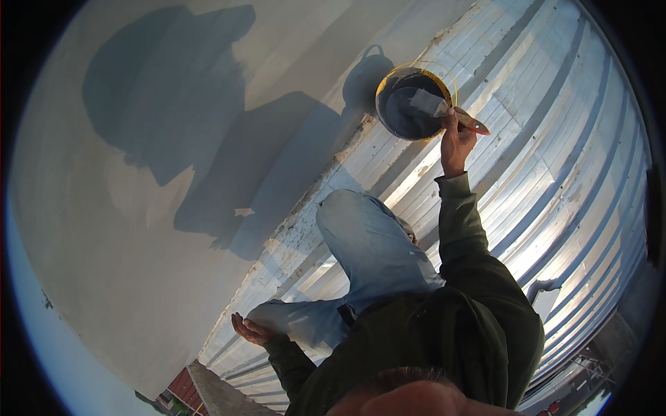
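A black bucket with a yellow rim and thin handle [409, 125] stands on the metal sheeting beside the wall, holding dark grey liquid. My right hand [458, 142] grips the handle of a wide paintbrush [472, 125] at the bucket's right side, its pale head over the liquid inside. Down at the lower left, my left hand [251, 329] is beside my jean-clad knee [274, 315], fingers loosely curled and apart, with nothing seen in it.
A smooth grey wall [125, 229] fills the left, carrying my shadow and meeting ribbed metal sheeting [548, 159] along a crumbly edge. My other bent leg [361, 243] lies between my arms. A red structure [187, 388] shows beyond the sheeting's lower left end.
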Demonstrator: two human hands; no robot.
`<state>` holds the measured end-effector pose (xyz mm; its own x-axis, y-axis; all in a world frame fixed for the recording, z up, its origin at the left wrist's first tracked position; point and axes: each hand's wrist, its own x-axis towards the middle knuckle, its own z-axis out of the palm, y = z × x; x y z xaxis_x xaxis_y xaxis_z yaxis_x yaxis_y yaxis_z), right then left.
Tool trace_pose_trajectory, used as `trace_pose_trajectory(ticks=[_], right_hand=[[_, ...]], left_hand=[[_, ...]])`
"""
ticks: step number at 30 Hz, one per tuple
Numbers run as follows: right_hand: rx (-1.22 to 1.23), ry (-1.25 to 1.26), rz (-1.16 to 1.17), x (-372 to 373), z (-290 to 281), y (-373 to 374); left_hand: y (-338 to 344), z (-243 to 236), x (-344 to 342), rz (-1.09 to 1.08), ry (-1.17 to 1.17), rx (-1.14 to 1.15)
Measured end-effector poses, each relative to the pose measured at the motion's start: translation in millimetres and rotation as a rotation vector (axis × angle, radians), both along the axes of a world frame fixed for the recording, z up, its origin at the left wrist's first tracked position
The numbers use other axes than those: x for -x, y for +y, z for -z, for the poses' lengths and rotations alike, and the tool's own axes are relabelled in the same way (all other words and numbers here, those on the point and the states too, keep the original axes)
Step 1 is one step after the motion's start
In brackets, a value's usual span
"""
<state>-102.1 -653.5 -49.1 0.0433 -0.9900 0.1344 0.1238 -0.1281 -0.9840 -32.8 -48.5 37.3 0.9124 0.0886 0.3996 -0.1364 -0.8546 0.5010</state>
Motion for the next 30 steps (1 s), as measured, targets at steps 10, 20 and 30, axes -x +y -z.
trace_pose_trajectory(ticks=[10,20,30], right_hand=[[-0.618,-0.863,-0.055,34.0,33.6,21.8],[-0.733,-1.020,-0.286,-21.2,-1.7,53.4],[-0.498,-0.546,-0.755,-158.1,30.3,127.9]], left_hand=[[12.4,-1.7,-9.1,0.057,0.004,-0.019],[33.5,-4.1,-12.1,0.104,-0.056,-0.099],[55.2,-27.6,8.4,-0.002,-0.044,-0.131]])
